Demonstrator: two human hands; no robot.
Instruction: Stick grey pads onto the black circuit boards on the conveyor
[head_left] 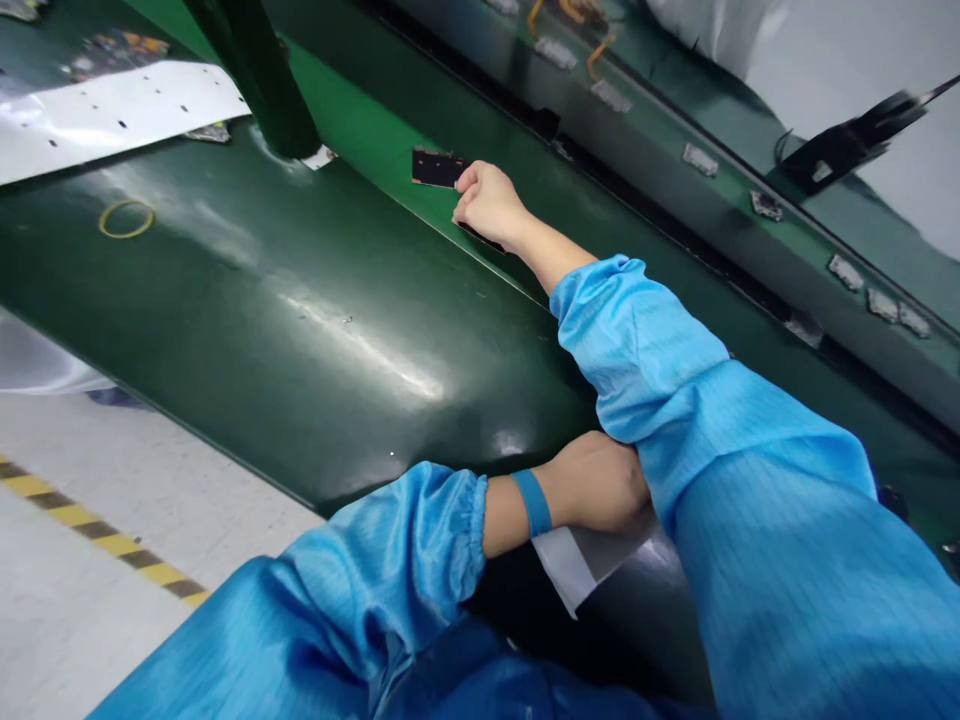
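In the head view, the right hand [491, 205] meets the right end of a flat black piece [433, 168] at upper centre, whether gripping it I cannot tell, while the left hand [596, 485], right of lower centre beside a white sheet [570, 568], is partly hidden, its grip unclear.

The right arm [757, 450] reaches far out from the lower right, slanting forward and leftward over the left one, its wrist [529, 235] bare and the right hand [491, 205] turned back upward, with thumb and fingertips drawn together in a pinch. The left arm [390, 530] lies bent and low across the front of the body, its hand [596, 480] close against the right arm, back uppermost, knuckles bent, fingertips hidden.
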